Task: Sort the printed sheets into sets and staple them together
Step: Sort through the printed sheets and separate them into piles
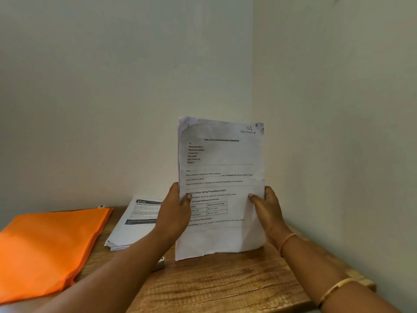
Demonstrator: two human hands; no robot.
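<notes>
Pinching is pretty much the whole story here: the left hand (174,208) has its thumb (186,198) pressed on the front of the paper at the left edge, and the right hand (268,208) mirrors that with its thumb (253,198) at the right edge. The rest of the fingers go round the back, out of sight. Between them is a set of printed sheets (221,168), held upright and facing the camera, bottom edge resting on the desk (225,283) near its back right corner, close to where the two walls meet. The front page has "S1 Section-1" handwritten in its top right corner, a small table lower down, and a crumpled top left corner. The right wrist wears a thin bangle (287,241). Further left, towards the desk's back edge, a stack of printed sheets (133,224) lies flat, partly hidden by the left forearm. An orange folder (47,247) lies flat at the desk's left edge, just beside that stack. A small white object (160,264) peeks out from under the left forearm, can't tell what it is.
</notes>
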